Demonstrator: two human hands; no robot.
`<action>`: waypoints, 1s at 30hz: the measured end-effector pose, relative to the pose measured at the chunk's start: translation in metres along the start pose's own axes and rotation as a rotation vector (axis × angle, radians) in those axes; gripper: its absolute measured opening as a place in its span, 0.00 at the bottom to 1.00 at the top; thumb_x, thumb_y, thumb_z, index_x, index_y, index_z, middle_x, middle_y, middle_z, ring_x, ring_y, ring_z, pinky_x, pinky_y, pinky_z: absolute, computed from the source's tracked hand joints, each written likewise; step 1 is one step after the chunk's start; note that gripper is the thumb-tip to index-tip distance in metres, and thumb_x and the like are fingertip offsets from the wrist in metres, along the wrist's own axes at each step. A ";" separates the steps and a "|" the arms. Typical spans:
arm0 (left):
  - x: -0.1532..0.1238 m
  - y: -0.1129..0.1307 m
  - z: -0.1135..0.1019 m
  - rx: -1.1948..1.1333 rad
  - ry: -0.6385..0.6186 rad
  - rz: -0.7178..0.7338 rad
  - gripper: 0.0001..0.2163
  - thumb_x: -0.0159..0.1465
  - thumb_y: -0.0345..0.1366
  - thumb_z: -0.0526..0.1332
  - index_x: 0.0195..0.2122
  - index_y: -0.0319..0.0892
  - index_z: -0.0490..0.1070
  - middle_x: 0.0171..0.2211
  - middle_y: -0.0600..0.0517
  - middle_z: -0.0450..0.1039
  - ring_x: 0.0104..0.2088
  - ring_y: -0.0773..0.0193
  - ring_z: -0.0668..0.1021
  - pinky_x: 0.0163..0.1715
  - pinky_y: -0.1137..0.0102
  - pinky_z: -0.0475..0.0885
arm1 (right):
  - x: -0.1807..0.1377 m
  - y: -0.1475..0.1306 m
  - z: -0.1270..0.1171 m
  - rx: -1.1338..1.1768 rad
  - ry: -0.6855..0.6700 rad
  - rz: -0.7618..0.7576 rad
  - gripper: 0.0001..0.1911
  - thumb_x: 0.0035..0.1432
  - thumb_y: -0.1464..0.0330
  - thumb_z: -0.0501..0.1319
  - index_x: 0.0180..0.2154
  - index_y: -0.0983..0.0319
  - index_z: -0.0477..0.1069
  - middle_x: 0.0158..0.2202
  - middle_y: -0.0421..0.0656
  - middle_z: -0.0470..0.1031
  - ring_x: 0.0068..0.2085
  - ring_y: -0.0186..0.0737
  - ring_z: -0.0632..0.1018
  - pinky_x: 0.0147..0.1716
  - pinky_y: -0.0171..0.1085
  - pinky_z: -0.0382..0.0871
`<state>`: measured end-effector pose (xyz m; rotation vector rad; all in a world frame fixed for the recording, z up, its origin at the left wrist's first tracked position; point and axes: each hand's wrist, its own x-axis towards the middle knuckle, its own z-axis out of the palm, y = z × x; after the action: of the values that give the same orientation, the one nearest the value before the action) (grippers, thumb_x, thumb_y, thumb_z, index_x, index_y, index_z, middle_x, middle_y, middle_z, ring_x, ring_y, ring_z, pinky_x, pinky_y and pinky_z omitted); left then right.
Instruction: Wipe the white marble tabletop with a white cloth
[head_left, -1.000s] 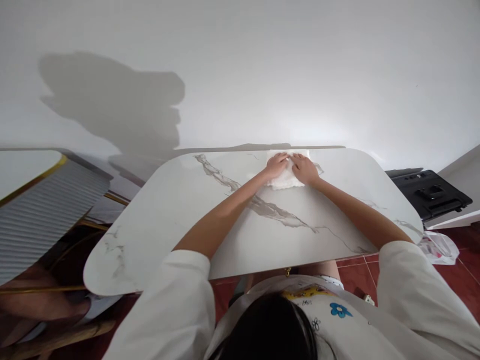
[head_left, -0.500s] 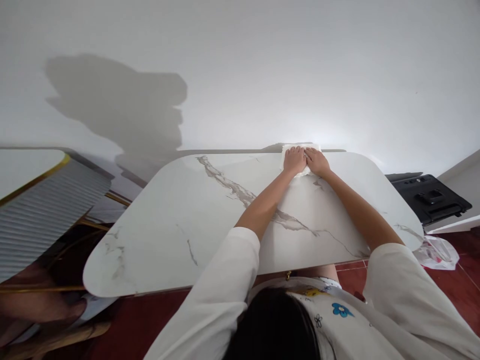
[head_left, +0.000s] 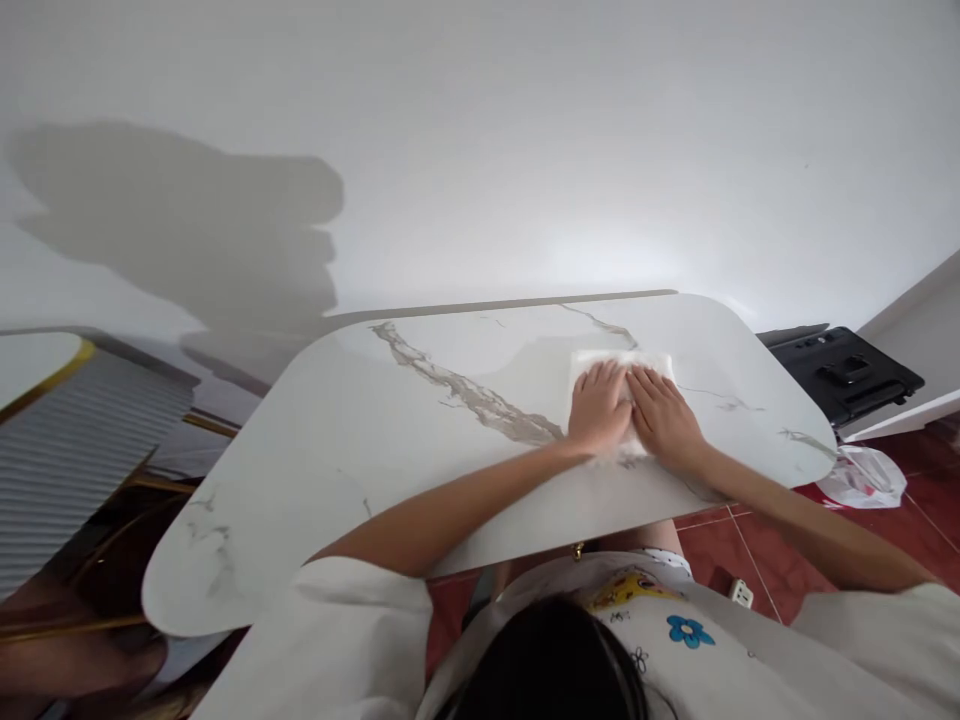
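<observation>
Both hands lie flat, side by side, on a square white cloth (head_left: 576,372) spread on a white marble-patterned table (head_left: 300,440). My left hand (head_left: 600,408) presses its left half, fingers stretched out and pointing away from me. On the other half rests my right hand (head_left: 664,415), palm down, with its fingers extended and angled left. The thumb side of the left hand is close to the right fingers. Much of the cloth is hidden beneath the hands; its far edge and corners show.
A white wall (head_left: 480,150) runs along the table's far edge. At left stands a ribbed grey cabinet (head_left: 82,440) with gold trim. A black case (head_left: 847,375) and a clear plastic bag (head_left: 862,478) are at right. A white socket block (head_left: 741,593) lies on red tiles.
Both hands have drawn the cloth from the table's far edge toward me and slightly right. My elbows are now spread wider, and the camera view has shifted a little.
</observation>
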<state>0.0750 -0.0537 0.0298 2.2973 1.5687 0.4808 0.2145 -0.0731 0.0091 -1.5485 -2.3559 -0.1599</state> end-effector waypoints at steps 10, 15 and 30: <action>-0.067 0.068 0.003 -0.317 -0.290 -0.011 0.31 0.59 0.36 0.52 0.65 0.41 0.52 0.68 0.52 0.43 0.68 0.57 0.44 0.66 0.59 0.42 | -0.106 0.009 -0.037 0.064 0.046 0.009 0.27 0.65 0.68 0.46 0.65 0.62 0.52 0.63 0.49 0.60 0.65 0.47 0.59 0.59 0.52 0.60; -0.024 0.079 0.026 -0.297 -0.216 0.099 0.27 0.62 0.37 0.49 0.64 0.39 0.54 0.67 0.50 0.48 0.68 0.59 0.47 0.66 0.61 0.43 | -0.094 0.048 -0.033 -0.011 0.045 0.055 0.26 0.66 0.67 0.44 0.62 0.68 0.57 0.62 0.52 0.62 0.64 0.49 0.61 0.58 0.51 0.61; 0.152 -0.018 0.023 0.111 0.186 0.155 0.16 0.68 0.34 0.44 0.52 0.43 0.65 0.54 0.47 0.67 0.57 0.56 0.65 0.57 0.60 0.57 | 0.126 0.102 0.037 -0.052 -0.002 -0.036 0.25 0.63 0.70 0.44 0.58 0.72 0.61 0.59 0.56 0.66 0.59 0.52 0.64 0.56 0.48 0.58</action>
<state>0.1220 0.0928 0.0155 2.5354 1.5409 0.6794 0.2539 0.0887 0.0068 -1.5312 -2.3998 -0.2303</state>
